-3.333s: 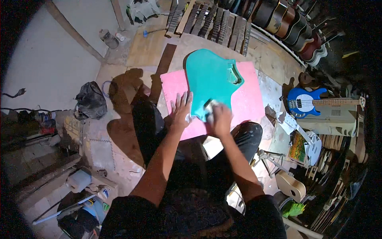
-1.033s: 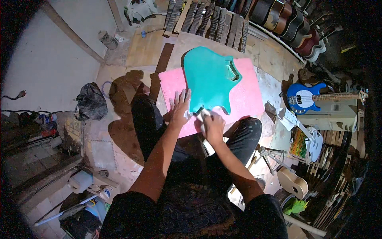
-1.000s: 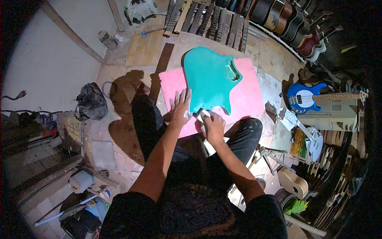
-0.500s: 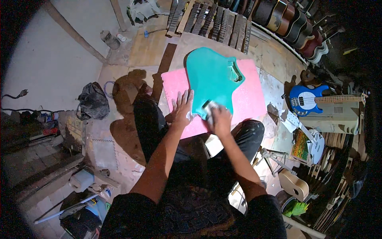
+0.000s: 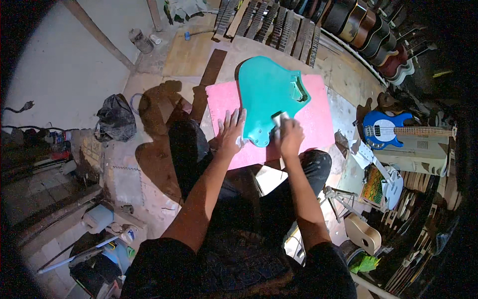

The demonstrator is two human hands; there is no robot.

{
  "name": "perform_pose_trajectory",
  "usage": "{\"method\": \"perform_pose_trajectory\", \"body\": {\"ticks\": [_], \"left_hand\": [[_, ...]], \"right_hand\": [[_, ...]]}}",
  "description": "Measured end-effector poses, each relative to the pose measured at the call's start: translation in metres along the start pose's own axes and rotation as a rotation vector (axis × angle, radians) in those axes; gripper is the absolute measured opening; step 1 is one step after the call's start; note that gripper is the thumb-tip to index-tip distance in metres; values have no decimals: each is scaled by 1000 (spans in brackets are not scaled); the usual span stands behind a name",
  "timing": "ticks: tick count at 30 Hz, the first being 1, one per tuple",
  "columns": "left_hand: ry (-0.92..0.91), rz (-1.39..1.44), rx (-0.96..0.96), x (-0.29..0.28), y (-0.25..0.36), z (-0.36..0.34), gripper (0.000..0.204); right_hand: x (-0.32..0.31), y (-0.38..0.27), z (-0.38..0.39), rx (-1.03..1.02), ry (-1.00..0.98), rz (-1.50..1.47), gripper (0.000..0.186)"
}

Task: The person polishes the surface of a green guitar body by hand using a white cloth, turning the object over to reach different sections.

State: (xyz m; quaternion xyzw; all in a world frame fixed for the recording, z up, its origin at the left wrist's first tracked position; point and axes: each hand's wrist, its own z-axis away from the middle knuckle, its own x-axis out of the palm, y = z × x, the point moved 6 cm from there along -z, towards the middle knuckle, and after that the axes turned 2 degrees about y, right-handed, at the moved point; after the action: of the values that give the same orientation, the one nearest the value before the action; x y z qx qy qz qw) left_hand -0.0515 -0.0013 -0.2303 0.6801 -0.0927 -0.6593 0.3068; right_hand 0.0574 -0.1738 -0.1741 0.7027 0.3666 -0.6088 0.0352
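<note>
A teal electric guitar body [image 5: 266,89] lies flat across a pink foam-like board [image 5: 319,117] in front of my crossed legs. My left hand [image 5: 232,130] rests at its near left edge, fingers stretched out and dusted white. In my right hand [image 5: 291,137] is a small sanding block [image 5: 280,118], pale with a dark end, pressed to the lower right of the body. Several small holes show at the body's near end, between my hands. A routed cavity [image 5: 298,90] opens near its right edge.
Several fretted necks [image 5: 266,25] lie in a row at the far side. Guitar bodies [image 5: 356,25] stand racked at the far right. A blue bass guitar [image 5: 383,129] lies to the right, above an unfinished acoustic guitar body [image 5: 362,233]. A black plastic bag [image 5: 116,118] sits at left.
My right hand has slid the sanding block rightward and slightly away from me, uncovering the holes at the near end. My left hand stays at the body's edge. The view has shifted slightly.
</note>
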Motion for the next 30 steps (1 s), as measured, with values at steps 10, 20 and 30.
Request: {"method": "perform_pose_trajectory", "body": {"ticks": [10,20,30], "left_hand": [[-8,-29,-87,8,-5,-1,114],[-49,-133,-81,2,-3,-1,111],[9,-55,-51,2,-4,1,111]], "right_hand": [[32,-33,42,-166,-193,-59,47],[29,-65,61,-173,-145,-29,49],[10,-36,8,66,-122,-150,47]]}}
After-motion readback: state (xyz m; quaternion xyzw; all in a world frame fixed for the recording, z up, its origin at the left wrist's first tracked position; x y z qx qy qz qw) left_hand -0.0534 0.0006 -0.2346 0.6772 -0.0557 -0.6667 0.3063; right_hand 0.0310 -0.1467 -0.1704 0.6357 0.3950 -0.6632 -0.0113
